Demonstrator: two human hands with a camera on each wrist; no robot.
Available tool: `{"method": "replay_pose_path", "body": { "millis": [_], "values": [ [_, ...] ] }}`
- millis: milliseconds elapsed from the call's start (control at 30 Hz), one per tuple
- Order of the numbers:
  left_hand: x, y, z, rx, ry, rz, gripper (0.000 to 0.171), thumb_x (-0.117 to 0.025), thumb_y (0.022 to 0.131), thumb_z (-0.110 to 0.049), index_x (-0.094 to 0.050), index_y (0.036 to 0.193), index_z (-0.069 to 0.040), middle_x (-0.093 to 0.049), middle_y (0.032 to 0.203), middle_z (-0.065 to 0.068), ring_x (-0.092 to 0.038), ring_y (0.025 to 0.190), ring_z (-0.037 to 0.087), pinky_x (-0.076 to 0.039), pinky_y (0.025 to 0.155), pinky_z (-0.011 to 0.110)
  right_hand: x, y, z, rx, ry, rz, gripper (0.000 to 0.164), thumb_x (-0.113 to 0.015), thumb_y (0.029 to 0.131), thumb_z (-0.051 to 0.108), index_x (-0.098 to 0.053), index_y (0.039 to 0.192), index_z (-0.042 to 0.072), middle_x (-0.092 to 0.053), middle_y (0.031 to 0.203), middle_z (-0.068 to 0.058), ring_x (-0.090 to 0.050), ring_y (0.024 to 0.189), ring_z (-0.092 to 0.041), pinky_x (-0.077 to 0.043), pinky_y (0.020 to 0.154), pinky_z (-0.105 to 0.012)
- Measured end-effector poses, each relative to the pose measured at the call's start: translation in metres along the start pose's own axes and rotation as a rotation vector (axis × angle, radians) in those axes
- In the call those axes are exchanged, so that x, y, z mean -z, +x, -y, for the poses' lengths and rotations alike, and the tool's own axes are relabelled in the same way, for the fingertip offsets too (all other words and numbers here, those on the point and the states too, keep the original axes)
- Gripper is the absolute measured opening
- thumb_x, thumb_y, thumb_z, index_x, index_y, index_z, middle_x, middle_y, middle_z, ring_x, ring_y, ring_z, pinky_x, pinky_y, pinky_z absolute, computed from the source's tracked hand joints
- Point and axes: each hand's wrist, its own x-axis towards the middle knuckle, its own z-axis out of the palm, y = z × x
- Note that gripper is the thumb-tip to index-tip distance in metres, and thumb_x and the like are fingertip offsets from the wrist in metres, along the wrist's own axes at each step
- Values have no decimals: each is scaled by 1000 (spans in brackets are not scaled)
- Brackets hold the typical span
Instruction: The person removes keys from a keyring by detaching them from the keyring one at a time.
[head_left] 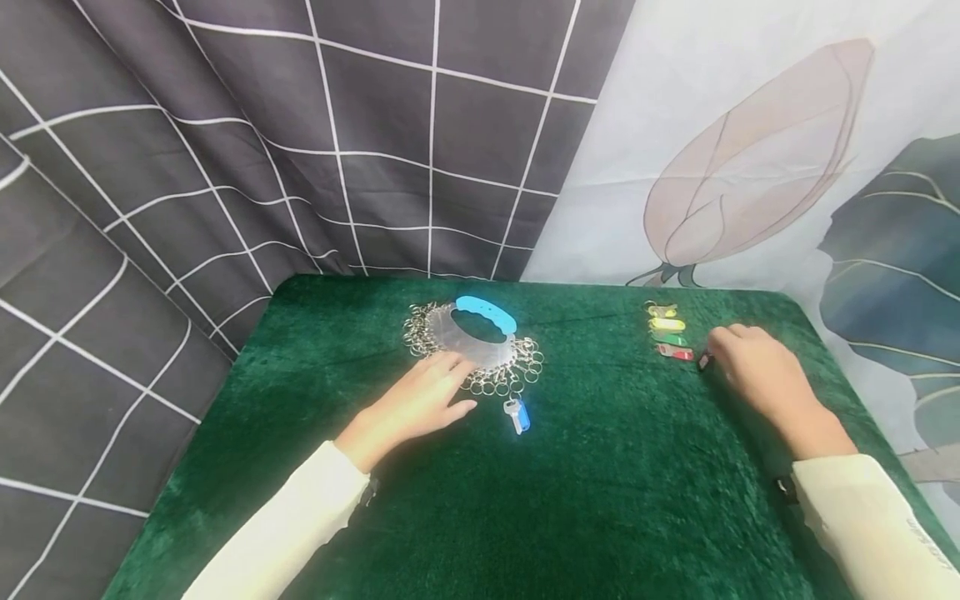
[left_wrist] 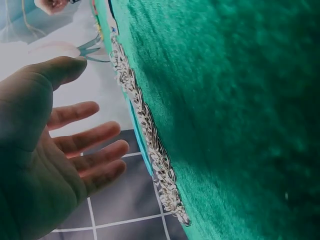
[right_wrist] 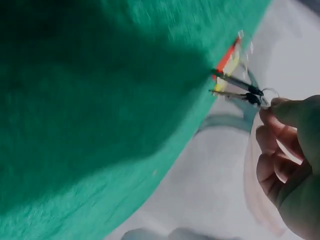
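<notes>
My left hand [head_left: 420, 400], fingers stretched out, hovers at the near left edge of a clear plastic key holder [head_left: 491, 354]. The holder has a blue grip [head_left: 486, 314] and many metal rings with clips around its rim. From one front ring hangs a key with a blue tag [head_left: 523, 414]. At the right, thumb and fingertips of my right hand [head_left: 753, 367] pinch the metal ring [right_wrist: 270, 93] of a key [right_wrist: 229, 94] with a dark tag [right_wrist: 237, 82]. The key and tag stick out from the fingers, close over the cloth.
Left of my right hand lies a column of keys with coloured tags: a yellow tag [head_left: 667, 324], a green tag [head_left: 672, 340] and a red tag [head_left: 681, 354] among them. Green velvety cloth [head_left: 585, 500] covers the table. Behind it hang a grey checked curtain [head_left: 390, 117] and a flowered white one [head_left: 615, 167].
</notes>
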Motion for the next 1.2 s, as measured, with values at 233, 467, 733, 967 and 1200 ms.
{"method": "replay_pose_path", "body": {
  "millis": [233, 467, 733, 967, 1200],
  "values": [
    [3, -4, 0, -30, 8, 28, 51, -65, 89, -38, -57, 129, -7, -60, 121, 12, -55, 113, 27, -48, 98, 46, -18, 11, 25, 126, -100, 33, 8, -67, 87, 7, -60, 82, 5, -61, 72, -11, -59, 66, -33, -50, 53, -52],
    [3, -6, 2, -62, 23, -18, 58, -66, 88, -40, -54, 133, -6, -56, 134, 18, -48, 126, 33, -43, 104, 51, -28, 19, 32, 93, -59, 68, 12, -63, 92, 13, -64, 84, 4, -66, 77, -15, -62, 70, -36, -51, 57, -55],
    [0, -7, 2, -64, 20, -15, 63, -61, 90, -48, -51, 138, -7, -47, 145, 20, -39, 134, 40, -37, 107, 57, -30, 27, 35, 89, -36, 131, 5, -63, 90, 8, -64, 88, 4, -67, 85, -18, -62, 76, -40, -51, 62, -59],
    [-1, -5, 1, -40, -28, -48, 60, -63, 90, -44, -52, 135, -7, -50, 141, 19, -42, 131, 39, -38, 107, 56, -32, 31, 48, 126, -13, 100, 11, -71, 80, 4, -62, 85, 5, -64, 83, -14, -61, 76, -37, -52, 63, -56],
    [-2, 2, -3, -14, -43, -79, 54, -62, 90, -40, -55, 132, -6, -55, 134, 14, -47, 126, 28, -40, 107, 47, -35, 40, 86, 189, 98, 38, 10, -69, 82, 8, -64, 89, 3, -60, 83, -14, -58, 77, -32, -51, 66, -52]
  ]
}}
